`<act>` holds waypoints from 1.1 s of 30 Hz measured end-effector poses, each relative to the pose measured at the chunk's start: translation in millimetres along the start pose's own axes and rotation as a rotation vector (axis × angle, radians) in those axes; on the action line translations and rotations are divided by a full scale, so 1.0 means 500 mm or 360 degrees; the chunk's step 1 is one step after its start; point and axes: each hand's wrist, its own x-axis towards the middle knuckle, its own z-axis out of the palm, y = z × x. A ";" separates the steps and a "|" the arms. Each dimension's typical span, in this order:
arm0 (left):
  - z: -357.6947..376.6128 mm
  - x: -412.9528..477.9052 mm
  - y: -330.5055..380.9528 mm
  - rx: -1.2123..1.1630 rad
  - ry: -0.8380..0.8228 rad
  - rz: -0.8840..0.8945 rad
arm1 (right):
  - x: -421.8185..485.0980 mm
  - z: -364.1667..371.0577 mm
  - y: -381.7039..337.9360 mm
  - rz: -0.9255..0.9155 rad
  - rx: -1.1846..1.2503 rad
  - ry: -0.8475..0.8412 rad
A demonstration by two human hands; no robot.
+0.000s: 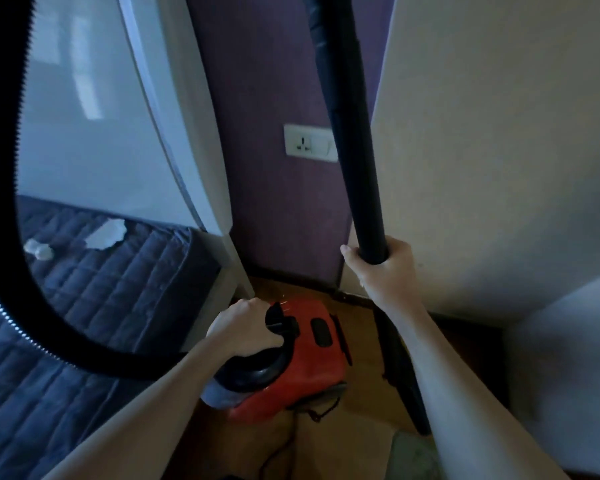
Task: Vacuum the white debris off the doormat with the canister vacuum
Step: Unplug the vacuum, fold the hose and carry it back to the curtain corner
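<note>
Gripping its handle [282, 355], the left hand [244, 328] holds the likely heavy canister vacuum [314, 370]; the right hand [386, 269] clasps the stiff wand [355, 168].

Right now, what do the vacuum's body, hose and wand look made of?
The canister body looks like moulded hard plastic: red-orange and slightly glossy. The hose is black and closely ribbed, probably flexible plastic, since it bends in a wide loop. The wand in the right hand is a smooth matt black tube; plastic or painted metal, I cannot tell.

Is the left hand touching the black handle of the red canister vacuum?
Touching. In the head view the left hand curls round the black handle of the red canister vacuum.
</note>
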 end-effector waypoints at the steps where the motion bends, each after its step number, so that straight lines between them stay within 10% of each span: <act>1: -0.051 -0.035 0.014 -0.0040 -0.0002 0.0002 | 0.000 -0.008 -0.060 -0.0011 -0.0024 0.0010; 14: -0.559 -0.508 0.124 -0.0642 0.0371 -0.0076 | -0.093 -0.033 -0.694 -0.0235 -0.0145 -0.0014; 33: -0.611 -0.675 0.106 -0.0667 0.0763 -0.0400 | -0.082 0.017 -0.878 -0.0381 0.0117 -0.0463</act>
